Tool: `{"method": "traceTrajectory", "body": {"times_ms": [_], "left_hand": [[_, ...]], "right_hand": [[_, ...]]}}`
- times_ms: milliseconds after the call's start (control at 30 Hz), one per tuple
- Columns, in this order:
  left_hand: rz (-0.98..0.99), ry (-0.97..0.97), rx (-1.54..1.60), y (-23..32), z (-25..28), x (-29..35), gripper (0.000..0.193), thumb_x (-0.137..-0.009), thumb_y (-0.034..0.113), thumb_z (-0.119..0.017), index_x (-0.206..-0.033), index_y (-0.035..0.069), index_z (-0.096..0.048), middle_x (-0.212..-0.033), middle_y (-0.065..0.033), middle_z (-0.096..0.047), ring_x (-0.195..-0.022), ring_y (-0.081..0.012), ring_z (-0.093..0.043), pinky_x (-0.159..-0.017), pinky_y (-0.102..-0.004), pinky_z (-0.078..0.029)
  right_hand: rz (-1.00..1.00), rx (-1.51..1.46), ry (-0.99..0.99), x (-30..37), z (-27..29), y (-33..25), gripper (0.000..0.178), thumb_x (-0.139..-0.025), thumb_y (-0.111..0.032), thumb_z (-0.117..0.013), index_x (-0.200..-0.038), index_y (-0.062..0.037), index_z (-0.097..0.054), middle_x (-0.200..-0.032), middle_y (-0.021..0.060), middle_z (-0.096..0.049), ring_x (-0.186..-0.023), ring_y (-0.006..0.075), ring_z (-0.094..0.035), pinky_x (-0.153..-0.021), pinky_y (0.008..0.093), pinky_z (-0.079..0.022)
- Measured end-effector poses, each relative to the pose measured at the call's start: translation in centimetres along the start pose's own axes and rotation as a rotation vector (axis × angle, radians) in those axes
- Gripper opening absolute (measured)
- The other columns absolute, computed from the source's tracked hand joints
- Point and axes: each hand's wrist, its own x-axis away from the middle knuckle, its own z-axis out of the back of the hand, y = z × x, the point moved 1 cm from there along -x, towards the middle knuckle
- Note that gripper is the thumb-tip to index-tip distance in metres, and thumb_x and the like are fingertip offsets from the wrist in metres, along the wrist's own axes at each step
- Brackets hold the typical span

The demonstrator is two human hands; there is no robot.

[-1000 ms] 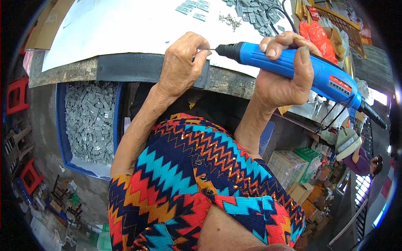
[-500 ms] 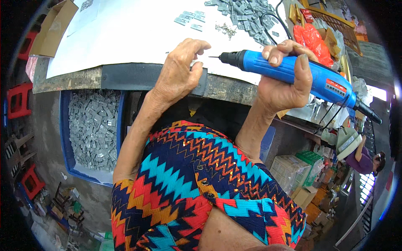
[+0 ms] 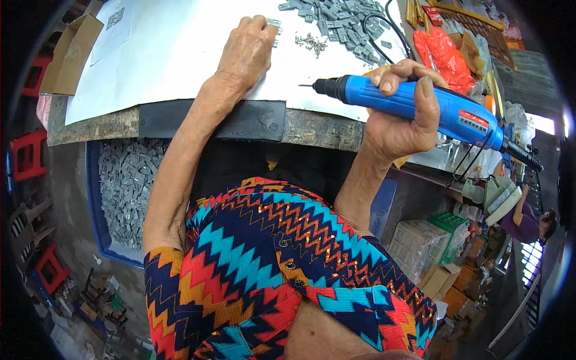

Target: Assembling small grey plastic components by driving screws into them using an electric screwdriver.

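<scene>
A blue electric screwdriver [image 3: 393, 99] lies in my right hand [image 3: 403, 120], fingers and thumb wrapped round its body. Its thin bit points left, raised above the white-covered table [image 3: 174, 66]. My left hand [image 3: 247, 51] is reached out over the table with its fingers curled, at the small group of flat grey plastic pieces [image 3: 275, 25]. The back of that hand hides its fingertips and most of those pieces. Between the two hands' far sides lies a small heap of tiny brass-coloured screws [image 3: 311, 43]. Beyond it spreads a larger pile of grey plastic pieces [image 3: 345, 24].
A black pad [image 3: 252, 120] covers part of the table's front edge. Below left stands a blue bin [image 3: 99, 222] full of grey pieces. A cardboard box [image 3: 69, 54] is at the far left. Red plastic bags [image 3: 443, 57] and a black cable [image 3: 367, 27] lie right. Another person [image 3: 528, 223] is far right.
My left hand has moved from near the table's front edge, beside the screwdriver tip, away to the grey pieces. My right hand and the screwdriver have hardly moved.
</scene>
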Motion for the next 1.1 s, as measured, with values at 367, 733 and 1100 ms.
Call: {"method": "traceTrajectory", "body": {"times_ms": [367, 733, 1100], "left_hand": [[0.012, -0.057, 0.178, 1.8, 2.0, 3.2, 0.011, -0.072, 0.0, -0.059, -0.084, -0.002, -0.059, -0.084, -0.0126, -0.056, -0.084, -0.0254, -0.054, -0.075, -0.0349, -0.045], [0.146, 0.014, 0.401, 1.5, 2.0, 4.4, 0.011, -0.071, 0.002, -0.059, -0.081, -0.002, -0.056, -0.076, -0.0123, -0.054, -0.076, -0.0253, -0.053, -0.069, -0.0348, -0.043], [0.173, 0.018, 0.405, 1.6, 2.0, 4.3, 0.011, -0.07, 0.002, -0.061, -0.08, -0.001, -0.056, -0.078, -0.0122, -0.053, -0.078, -0.026, -0.053, -0.071, -0.0355, -0.044]], "right_hand": [[-0.067, 0.086, -0.079, -0.2, -0.6, 0.5, 0.02, -0.078, -0.011, -0.051, -0.093, 0.0023, -0.055, -0.08, 0.0195, -0.057, -0.06, 0.0218, -0.052, -0.062, 0.0392, -0.041], [-0.17, 0.179, -0.214, -1.9, -3.4, 3.5, 0.019, -0.078, -0.009, -0.049, -0.092, 0.0035, -0.052, -0.078, 0.0197, -0.057, -0.06, 0.0212, -0.053, -0.063, 0.0399, -0.042], [-0.172, 0.313, -0.317, -2.3, -4.8, 5.4, 0.02, -0.076, -0.009, -0.051, -0.09, 0.006, -0.049, -0.075, 0.0204, -0.057, -0.059, 0.0211, -0.053, -0.062, 0.0399, -0.042]]}}
